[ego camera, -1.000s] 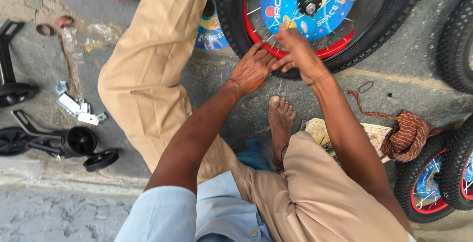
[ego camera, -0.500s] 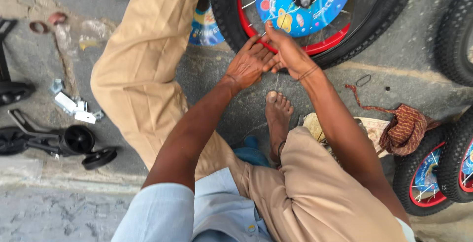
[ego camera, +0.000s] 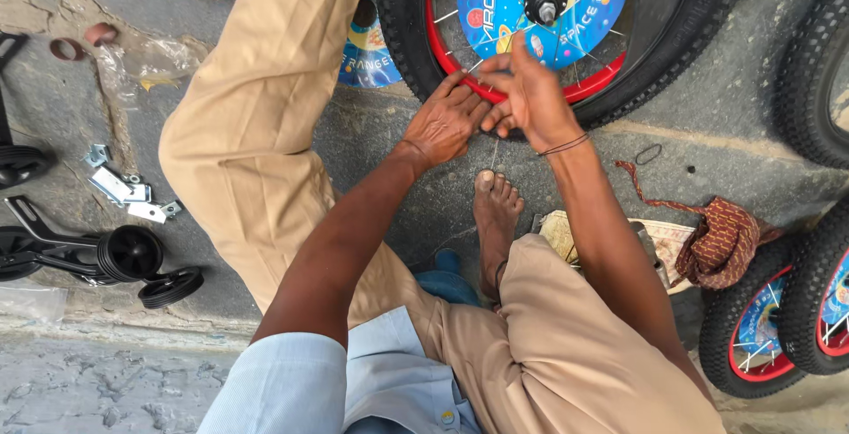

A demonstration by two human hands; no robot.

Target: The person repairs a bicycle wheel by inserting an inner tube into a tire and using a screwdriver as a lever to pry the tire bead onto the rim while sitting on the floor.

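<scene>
fingers (ego camera: 469,116): your left hand (ego camera: 447,125) lies flat, fingers together and stretched onto the red rim (ego camera: 495,94); your right hand (ego camera: 531,98) has its fingers pinched together on the same rim, the two hands touching.
far left: black training wheels (ego camera: 133,257) on a bracket lie on the stone floor (ego camera: 752,147), with small metal brackets (ego camera: 124,191) just above them and a crumpled clear bag (ego camera: 150,58) higher up.
left leg: your bent knee in tan trousers (ego camera: 256,133) covers part of a second wheel disc.
wheel: the small bicycle wheel (ego camera: 566,36), black knobby tyre, red rim, blue picture disc and a metal hub, stands against the floor right in front of you.
foot: your bare foot (ego camera: 495,222) rests on the floor just below both hands.
right: a red patterned cloth (ego camera: 725,239) lies near your right leg, and more small wheels (ego camera: 778,319) sit at the lower right edge.
</scene>
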